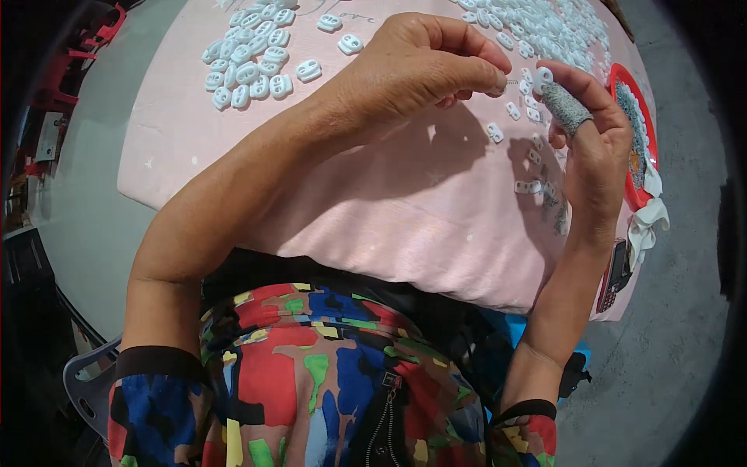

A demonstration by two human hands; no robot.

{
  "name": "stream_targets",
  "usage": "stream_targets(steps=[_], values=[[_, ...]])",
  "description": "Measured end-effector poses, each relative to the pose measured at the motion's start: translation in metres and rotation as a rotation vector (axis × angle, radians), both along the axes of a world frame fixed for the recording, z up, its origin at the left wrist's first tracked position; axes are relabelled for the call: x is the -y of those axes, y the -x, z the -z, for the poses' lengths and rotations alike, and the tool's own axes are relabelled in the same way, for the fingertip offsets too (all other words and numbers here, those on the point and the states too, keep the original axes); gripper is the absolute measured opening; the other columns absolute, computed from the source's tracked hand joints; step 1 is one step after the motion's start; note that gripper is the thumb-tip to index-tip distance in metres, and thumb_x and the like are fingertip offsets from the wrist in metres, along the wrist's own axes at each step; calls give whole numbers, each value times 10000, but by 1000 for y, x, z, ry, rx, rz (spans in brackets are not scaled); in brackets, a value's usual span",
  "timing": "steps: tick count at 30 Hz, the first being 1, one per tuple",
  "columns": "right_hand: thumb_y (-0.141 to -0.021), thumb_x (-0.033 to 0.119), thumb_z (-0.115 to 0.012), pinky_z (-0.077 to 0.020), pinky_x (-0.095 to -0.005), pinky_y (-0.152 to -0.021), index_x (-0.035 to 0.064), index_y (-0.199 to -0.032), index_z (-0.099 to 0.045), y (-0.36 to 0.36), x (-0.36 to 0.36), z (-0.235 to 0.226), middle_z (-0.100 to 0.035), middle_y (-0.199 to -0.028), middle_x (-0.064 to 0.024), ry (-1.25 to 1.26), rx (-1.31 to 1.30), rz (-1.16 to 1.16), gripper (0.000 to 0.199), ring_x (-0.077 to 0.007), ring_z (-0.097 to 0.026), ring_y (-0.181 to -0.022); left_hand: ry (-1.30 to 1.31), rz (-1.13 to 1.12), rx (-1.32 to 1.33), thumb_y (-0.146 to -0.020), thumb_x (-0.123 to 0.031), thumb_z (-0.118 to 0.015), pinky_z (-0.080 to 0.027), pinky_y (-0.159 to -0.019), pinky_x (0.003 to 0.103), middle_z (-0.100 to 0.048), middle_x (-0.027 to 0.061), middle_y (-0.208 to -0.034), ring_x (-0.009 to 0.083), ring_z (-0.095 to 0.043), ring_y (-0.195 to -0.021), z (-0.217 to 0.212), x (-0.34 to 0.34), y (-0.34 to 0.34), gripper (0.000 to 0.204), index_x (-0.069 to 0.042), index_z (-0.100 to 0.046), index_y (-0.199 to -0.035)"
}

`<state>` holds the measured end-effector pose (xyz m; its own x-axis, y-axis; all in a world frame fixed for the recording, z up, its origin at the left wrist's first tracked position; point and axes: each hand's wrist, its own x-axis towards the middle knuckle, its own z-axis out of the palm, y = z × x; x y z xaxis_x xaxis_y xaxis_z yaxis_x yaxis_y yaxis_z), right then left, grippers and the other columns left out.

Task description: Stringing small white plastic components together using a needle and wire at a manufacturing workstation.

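My left hand is raised over the table, thumb and fingertips pinched together on a small thin coil spring. Facing it, my right hand grips a small white plastic piece with a round hole between thumb and forefinger. A grey speckled cover wraps the right thumb. The spring's tip points toward the white piece, with a slight gap between them. Below and between the hands lie several small white two-holed pieces. Small grey springs lie in shadow near my right wrist.
A pink cloth covers the table. Oval white two-holed cord locks sit at the far left; a large pile of white parts is at the far right. A red basket of grey springs and a keypad phone line the right edge.
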<state>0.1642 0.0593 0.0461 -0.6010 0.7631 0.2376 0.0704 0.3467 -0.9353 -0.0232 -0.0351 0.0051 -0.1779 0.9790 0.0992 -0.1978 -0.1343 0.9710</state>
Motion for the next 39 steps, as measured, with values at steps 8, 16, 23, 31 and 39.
stream_targets(steps=[8, 16, 23, 31, 39], values=[[-807, -44, -498, -484, -188, -732, -18, -1079, -691, 4, 7, 2, -703, -963, -68, 76, 65, -83, 334, -76, -633, -858, -52, 34, -25, -816, -147, -732, -450, -573, 194, -670, 5, -771, 55, -560, -643, 2, -1, 0, 161, -45, -716, -940], [-809, -38, -502, -497, -208, -804, -18, -1084, -691, 2, 3, 1, -705, -977, -80, 36, 48, -93, 335, -96, -644, -899, -24, 28, -20, -816, -148, -731, -443, -567, 192, -663, 1, -762, 51, -554, -646, 1, 0, 0, 157, -49, -715, -937], [-809, -27, -502, -500, -204, -781, -10, -1086, -696, 1, 3, 3, -706, -981, -81, 31, 92, -83, 338, -92, -645, -881, 448, 70, 295, -876, -47, -663, -490, -571, 247, -636, 62, -815, 114, -575, -649, -28, -2, -4, 111, -14, -622, -974], [-809, -30, -489, -504, -215, -803, -17, -1096, -687, 0, 2, 1, -703, -992, -99, 78, 109, -87, 349, -103, -647, -897, 468, 73, 362, -883, -63, -673, -480, -566, 227, -645, 65, -819, 101, -576, -658, -39, 1, -6, 119, -11, -633, -982], [-808, -62, -468, -505, -238, -847, -34, -1077, -679, 5, 7, 2, -697, -1001, -105, 5, 128, -141, 343, -120, -646, -924, 194, 61, 113, -859, -112, -698, -467, -564, 212, -656, 31, -791, 78, -574, -647, -25, -2, -3, 128, -33, -675, -957]])
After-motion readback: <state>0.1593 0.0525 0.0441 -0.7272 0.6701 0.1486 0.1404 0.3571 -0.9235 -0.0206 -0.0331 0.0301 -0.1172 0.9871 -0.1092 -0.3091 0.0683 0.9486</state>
